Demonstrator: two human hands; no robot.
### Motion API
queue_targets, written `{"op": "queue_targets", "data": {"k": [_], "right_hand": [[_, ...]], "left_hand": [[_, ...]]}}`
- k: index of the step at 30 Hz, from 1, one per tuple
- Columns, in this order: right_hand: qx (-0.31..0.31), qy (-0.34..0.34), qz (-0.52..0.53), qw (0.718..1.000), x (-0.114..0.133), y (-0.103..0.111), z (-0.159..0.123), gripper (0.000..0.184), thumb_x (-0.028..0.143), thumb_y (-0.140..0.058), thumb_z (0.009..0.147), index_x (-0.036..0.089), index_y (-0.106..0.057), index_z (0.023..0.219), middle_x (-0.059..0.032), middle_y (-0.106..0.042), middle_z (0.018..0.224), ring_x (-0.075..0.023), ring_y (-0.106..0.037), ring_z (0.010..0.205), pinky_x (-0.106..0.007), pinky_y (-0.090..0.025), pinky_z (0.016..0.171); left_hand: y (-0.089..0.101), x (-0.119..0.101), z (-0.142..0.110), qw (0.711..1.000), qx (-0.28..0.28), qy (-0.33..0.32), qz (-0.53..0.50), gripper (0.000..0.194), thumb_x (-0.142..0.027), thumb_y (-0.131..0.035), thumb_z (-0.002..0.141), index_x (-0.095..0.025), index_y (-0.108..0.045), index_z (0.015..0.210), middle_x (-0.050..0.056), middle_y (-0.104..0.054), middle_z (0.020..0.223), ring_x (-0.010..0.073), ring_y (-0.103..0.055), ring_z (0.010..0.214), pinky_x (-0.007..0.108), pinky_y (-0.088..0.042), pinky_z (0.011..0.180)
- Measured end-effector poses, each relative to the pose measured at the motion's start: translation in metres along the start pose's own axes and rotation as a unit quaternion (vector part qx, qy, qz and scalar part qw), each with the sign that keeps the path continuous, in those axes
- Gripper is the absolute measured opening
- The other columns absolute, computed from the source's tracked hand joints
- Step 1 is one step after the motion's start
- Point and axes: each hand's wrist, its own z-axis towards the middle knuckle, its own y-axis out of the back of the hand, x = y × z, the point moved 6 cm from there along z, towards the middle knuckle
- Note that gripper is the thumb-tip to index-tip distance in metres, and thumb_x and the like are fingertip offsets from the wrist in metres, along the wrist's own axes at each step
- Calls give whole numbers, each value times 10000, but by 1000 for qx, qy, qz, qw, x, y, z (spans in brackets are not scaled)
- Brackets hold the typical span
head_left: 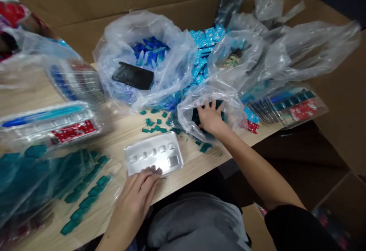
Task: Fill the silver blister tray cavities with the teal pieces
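A clear plastic blister tray (pixel 153 153) with several small square pockets lies on the table. At its near edge is my left hand (pixel 140 190), fingers bent and close together on the rim. My right hand (pixel 211 117) reaches into the mouth of a clear plastic bag (pixel 185 110), its fingers spread over dark green pieces (pixel 196 117). Whether the fingertips touch those pieces is hard to see. Loose green pieces (pixel 158 121) are scattered between the bag and the tray.
A large bag (pixel 174 71) of blue pieces stands behind, with a black phone (pixel 134 76) on it. Light-blue packets (pixel 201 60) are heaped beside it. Filled trays (pixel 48 123) lie left, above green strips in plastic (pixel 88 199). More filled trays (pixel 297 106) stand at right.
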Motion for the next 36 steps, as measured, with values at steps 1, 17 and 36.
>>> {"op": "queue_targets", "data": {"k": [1, 17, 36], "right_hand": [[3, 2, 2, 1000, 2, -2, 3, 740, 90, -762, 726, 156, -474, 1404, -243, -371, 1508, -494, -351, 1365, -702, -320, 1040], [-29, 44, 504, 862, -18, 21, -54, 272, 91, -587, 815, 190, -658, 1058, -11, -637, 840, -144, -602, 757, -286, -466, 717], [95, -3, 851, 517, -14, 2, -58, 294, 161, -641, 718, 175, -619, 1011, 39, -572, 655, -62, -466, 506, -188, -317, 455]], "left_hand": [[1, -1, 1, 1000, 2, 4, -9, 231, -270, -398, 1009, -204, -619, 1004, 38, -674, 889, 161, -642, 803, 275, -500, 731], [25, 1, 40, 995, -8, -7, -100, 155, -223, -514, 945, -228, -610, 1066, 29, -662, 995, 139, -657, 918, 199, -530, 756], [-8, -56, 187, 985, -44, -110, -129, 333, -190, -442, 977, -234, -556, 1287, 68, -600, 1316, 196, -595, 1160, 375, -521, 973]]}}
